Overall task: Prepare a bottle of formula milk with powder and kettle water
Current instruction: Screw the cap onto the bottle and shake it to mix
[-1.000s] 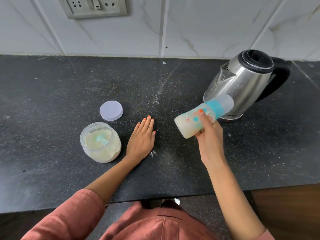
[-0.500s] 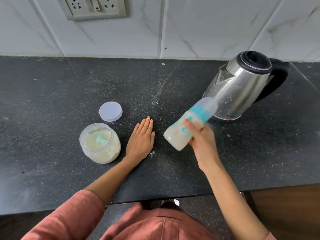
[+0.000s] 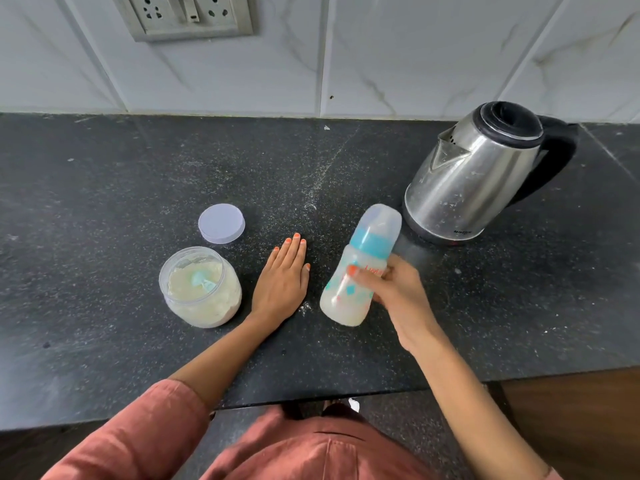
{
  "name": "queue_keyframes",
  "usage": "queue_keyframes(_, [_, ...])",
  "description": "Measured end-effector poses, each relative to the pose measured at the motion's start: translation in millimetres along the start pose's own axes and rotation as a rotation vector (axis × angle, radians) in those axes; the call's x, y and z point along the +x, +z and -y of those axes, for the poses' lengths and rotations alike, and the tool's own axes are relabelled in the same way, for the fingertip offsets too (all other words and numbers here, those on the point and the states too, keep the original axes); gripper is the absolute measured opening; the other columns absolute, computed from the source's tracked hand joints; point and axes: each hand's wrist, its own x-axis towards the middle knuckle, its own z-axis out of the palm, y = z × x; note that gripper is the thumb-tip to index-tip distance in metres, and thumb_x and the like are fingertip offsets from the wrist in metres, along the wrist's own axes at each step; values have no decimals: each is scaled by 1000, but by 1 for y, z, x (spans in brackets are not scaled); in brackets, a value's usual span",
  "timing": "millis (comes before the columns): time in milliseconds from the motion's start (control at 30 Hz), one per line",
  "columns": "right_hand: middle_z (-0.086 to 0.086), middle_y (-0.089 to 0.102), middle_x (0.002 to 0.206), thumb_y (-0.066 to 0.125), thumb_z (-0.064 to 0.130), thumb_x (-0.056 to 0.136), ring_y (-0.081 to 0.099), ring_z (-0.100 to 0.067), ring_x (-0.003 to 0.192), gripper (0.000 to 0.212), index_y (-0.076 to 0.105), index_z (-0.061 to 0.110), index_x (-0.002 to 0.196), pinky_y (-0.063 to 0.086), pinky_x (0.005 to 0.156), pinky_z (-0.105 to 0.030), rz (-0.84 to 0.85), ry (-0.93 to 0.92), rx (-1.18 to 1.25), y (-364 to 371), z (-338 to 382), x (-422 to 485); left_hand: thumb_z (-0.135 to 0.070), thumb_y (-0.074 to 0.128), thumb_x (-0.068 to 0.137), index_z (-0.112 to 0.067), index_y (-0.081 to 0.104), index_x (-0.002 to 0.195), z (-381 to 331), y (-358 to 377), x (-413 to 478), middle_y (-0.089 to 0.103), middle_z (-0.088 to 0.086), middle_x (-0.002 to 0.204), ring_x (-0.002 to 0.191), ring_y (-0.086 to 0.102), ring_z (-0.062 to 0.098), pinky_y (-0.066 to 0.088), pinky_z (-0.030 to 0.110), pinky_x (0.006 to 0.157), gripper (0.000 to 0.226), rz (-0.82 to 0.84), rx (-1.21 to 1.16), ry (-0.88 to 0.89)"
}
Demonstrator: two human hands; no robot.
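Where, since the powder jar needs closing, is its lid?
Head view: the lid lies on the counter behind the jar, left of the left hand.

bottle (image 3: 347, 293) script, kettle (image 3: 475, 174) mark; neither legible

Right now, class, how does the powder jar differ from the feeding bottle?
The powder jar is squat and wide; the feeding bottle is tall and slim. The jar stands upright on the countertop; the bottle is held tilted by the right hand. The jar is open, its lid lying beside it; the bottle is capped. Both are see-through plastic with pale contents.
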Motion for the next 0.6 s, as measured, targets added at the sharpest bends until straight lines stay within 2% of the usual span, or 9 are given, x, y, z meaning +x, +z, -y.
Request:
queue_keyframes(67, [7,70,80,69,1,74,65,-7,77,24,64,18,91,53,72,-23,-15,-28,8,-3,2,0,-30,19,102,-12,8,148,0,-1,0,5,2,157,145,2,15,-3,28,115,51,0,-5,0])
queue_keyframes(167, [2,67,90,58,7,84,65,-6,79,16,61,16,96,53,77,-28,-184,-91,364,-7,15,11,-30,20,102,-11,9,148,0,-1,0,5,3,157,145,3,16,-3,28,115,51,-6,-7,-2])
queue_keyframes(233, [3,65,98,54,12,88,65,-5,85,20,58,15,108,53,81,-29,-269,-129,538,-7,18,17,-30,19,102,-11,9,148,0,0,0,6,3,157,145,3,15,-3,28,115,51,-12,-1,0])
queue_keyframes(300, [2,65,101,58,12,87,65,-9,90,28,54,14,114,53,83,-30,-246,-119,456,-4,13,15,-30,20,102,-11,9,148,0,0,0,5,3,157,145,3,15,-3,28,115,51,-10,2,1])
queue_keyframes(400, [7,70,83,74,7,72,65,-8,83,27,62,17,95,54,75,-25,-25,-38,46,1,3,1,-30,20,102,-11,9,148,0,-1,0,5,3,157,145,3,16,-4,27,114,51,-4,-9,-1])
queue_keyframes(467, [8,71,77,73,0,70,65,-4,75,28,63,19,88,53,71,-21,12,-38,-37,-2,3,-3,-29,21,102,-11,10,148,0,-1,0,6,3,157,145,3,16,-4,27,114,51,-7,-16,0])
queue_keyframes(533, [3,68,85,67,3,74,64,-8,78,22,63,17,90,54,76,-28,-84,-68,121,-6,8,3,-29,21,102,-11,10,148,0,-1,0,6,3,157,145,4,16,-3,27,115,51,-9,-19,-1])
queue_keyframes(600, [2,66,92,59,9,82,65,-6,79,17,60,16,97,55,72,-26,-206,-99,411,-7,15,11,-30,20,102,-11,9,148,0,-1,0,6,2,157,145,3,15,-3,27,115,51,-13,-13,1])
